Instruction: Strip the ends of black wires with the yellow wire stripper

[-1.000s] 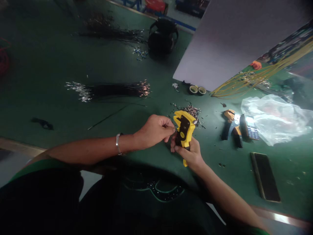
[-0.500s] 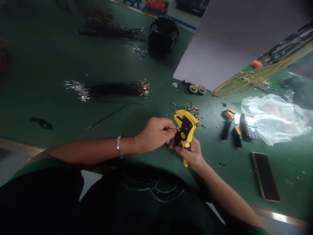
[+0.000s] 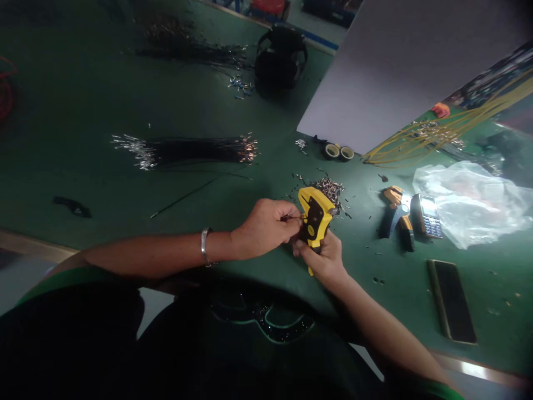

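Wrapped round the handles of a yellow and black wire stripper (image 3: 320,201) is my right hand (image 3: 327,255). The tool's head points away from me. My left hand (image 3: 266,228), with a metal bangle at its wrist, pinches a thin dark wire (image 3: 292,215) at the stripper's jaws. Most of that wire is hidden by the fingers. Just beyond the tool lies a pile of small cut bits (image 3: 328,189). A bundle of black wires (image 3: 197,150) rests to the left, silvery at one end and coppery at the other. A single wire (image 3: 183,198) lies nearer me.
At right are an orange and black hand tool (image 3: 397,208), a keypad phone (image 3: 428,215), a clear plastic bag (image 3: 466,194) and a smartphone (image 3: 452,300). Tape rolls (image 3: 339,151) stand by a large pale panel (image 3: 375,72). Yellow wires (image 3: 458,122) and a black container (image 3: 281,58) lie farther back.
The stripper's handles have come closer together under my right hand, and its head is turned slightly. My left hand still pinches the wire at the jaws.
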### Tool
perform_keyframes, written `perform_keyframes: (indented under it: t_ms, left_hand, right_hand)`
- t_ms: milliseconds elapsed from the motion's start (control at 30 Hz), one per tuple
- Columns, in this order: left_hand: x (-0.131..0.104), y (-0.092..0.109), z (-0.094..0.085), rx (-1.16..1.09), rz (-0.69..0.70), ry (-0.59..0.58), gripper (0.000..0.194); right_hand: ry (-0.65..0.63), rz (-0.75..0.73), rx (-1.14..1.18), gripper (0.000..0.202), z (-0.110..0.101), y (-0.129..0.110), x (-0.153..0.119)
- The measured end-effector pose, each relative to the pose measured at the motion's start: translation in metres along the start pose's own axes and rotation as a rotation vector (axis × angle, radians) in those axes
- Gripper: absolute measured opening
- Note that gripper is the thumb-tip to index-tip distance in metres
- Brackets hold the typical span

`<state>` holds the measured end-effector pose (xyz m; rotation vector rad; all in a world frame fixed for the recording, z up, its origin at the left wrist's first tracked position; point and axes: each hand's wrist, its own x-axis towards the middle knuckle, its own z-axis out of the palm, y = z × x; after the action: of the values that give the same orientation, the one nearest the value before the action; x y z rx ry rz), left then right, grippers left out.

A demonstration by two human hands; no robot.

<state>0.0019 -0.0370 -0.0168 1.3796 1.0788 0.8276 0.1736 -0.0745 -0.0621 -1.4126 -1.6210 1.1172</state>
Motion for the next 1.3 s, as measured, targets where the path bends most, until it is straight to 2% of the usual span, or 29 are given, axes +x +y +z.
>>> perform_keyframes:
  t_ms: [433, 600, 900, 1033, 1200, 1300]
  left_hand:
    - [0.004, -0.003, 0.0, -0.014, -0.019, -0.034, 0.013]
    - [0.006, -0.003, -0.002, -0.011, -0.033, -0.061, 0.015]
    - [0.008, -0.001, -0.004, 0.029, -0.009, -0.086, 0.016]
    - [0.009, 0.003, -0.006, -0.009, -0.079, -0.119, 0.004]
    - [0.015, 0.006, -0.017, -0.175, -0.256, -0.202, 0.016]
    - [0.019, 0.011, -0.028, -0.213, -0.305, -0.266, 0.02]
  right_hand:
    - [0.034, 0.005, -0.066, 0.005, 0.001, -0.002, 0.002]
    - [0.013, 0.038, 0.01, 0.006, 0.002, -0.002, 0.003]
    - [0.017, -0.011, -0.009, 0.004, 0.001, 0.005, 0.008]
    - [0.052, 0.002, 0.031, 0.005, 0.003, 0.005, 0.008]
    - [0.065, 0.074, 0.118, 0.009, 0.004, 0.002, 0.008]
    - [0.065, 0.11, 0.154, 0.01, 0.003, 0.0, 0.009]
